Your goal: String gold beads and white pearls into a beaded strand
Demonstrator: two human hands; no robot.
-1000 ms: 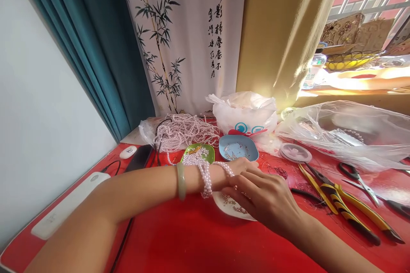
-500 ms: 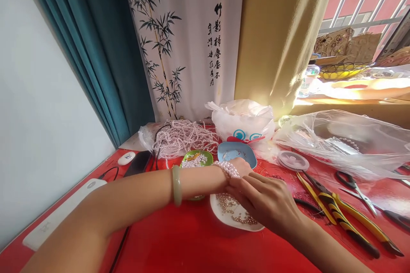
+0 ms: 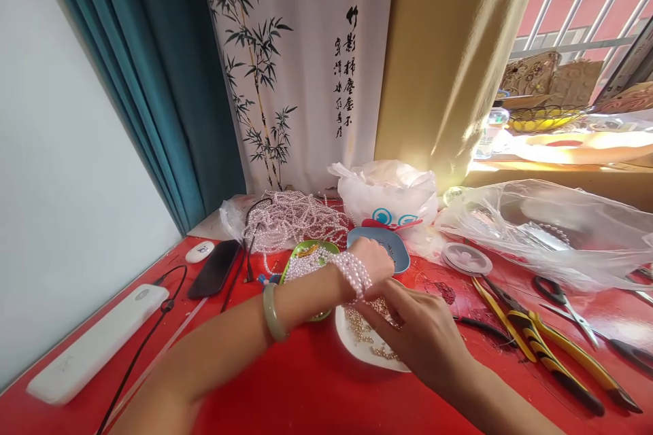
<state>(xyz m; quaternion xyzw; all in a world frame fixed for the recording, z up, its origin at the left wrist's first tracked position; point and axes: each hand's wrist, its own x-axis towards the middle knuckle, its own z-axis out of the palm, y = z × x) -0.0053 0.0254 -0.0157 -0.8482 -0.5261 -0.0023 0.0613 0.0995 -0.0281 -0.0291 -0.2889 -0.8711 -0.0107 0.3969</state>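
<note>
From where I stand, the white dish [image 3: 352, 346] of small gold-coloured beads sits on the red table [image 3: 286, 380], partly covered by the person's hands. The right hand [image 3: 423, 323] comes in over its right side, fingers close together, their tips at the lower edge of the pearly bead strands [image 3: 352, 273] — I can't tell whether they pinch a strand or only press on it. Those strands loop in several rows round the left wrist, above the dish's upper left edge. A pale green bangle [image 3: 273, 312] circles the left forearm, left of the dish. The left hand [image 3: 373, 259] is just beyond the dish, its back showing; its fingers are mostly hidden, so its grip can't be told.

Well to the right of the dish lie yellow-and-black pliers [image 3: 541, 340], with scissors [image 3: 574, 309] farther right. A long white device [image 3: 96, 346] is well to its left, and a dark phone [image 3: 214, 268] lies nearer, beyond that.

Behind the dish, a green dish [image 3: 286, 268] of pearly beads is to the left, a blue tray [image 3: 402, 255] straight back. Farther still come a heap of pearly strings [image 3: 296, 217] at left and a white plastic bag [image 3: 388, 194] — then a bamboo-painted curtain [image 3: 311, 61].
</note>
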